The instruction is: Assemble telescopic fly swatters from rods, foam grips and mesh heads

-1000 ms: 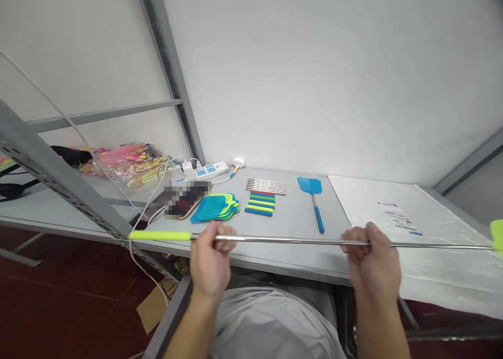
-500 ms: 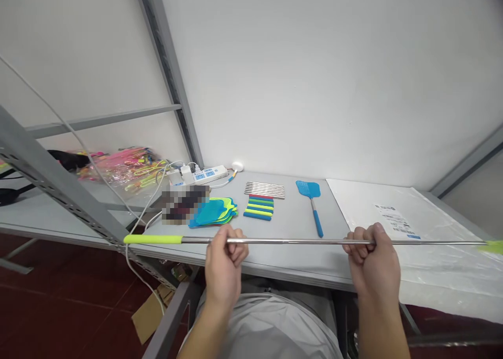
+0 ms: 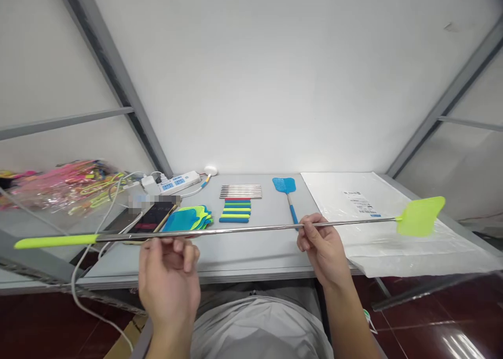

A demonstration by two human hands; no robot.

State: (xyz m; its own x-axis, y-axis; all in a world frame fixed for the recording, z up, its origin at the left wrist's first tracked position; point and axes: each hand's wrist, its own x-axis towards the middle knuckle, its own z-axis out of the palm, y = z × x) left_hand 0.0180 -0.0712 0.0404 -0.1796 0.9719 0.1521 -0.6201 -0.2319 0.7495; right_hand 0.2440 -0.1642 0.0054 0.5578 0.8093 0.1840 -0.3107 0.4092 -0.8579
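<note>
Left hand (image 3: 170,285) half-curled under swatter (image 3: 236,230), grip unclear; right hand (image 3: 324,251) pinches it, right of centre; left slack could drop handle (image 3: 55,241).

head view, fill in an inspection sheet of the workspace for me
Surface: grey table, white labelled package on its right side.
Job's things: yellow-green swatter, held crosswise; blue swatter, metal rods, coloured tubes and stacked swatter heads on the table.
Clutter: phone, partly blurred out; plastic-wrapped bundle at left.
Grips: left grip touches the yellow-green swatter from below, closure unclear; right grip pinches it.
Cables: white cable hangs past the front left corner; plugs in power strip.
Surroundings: white wall, grey metal frame, dark red floor.
</note>
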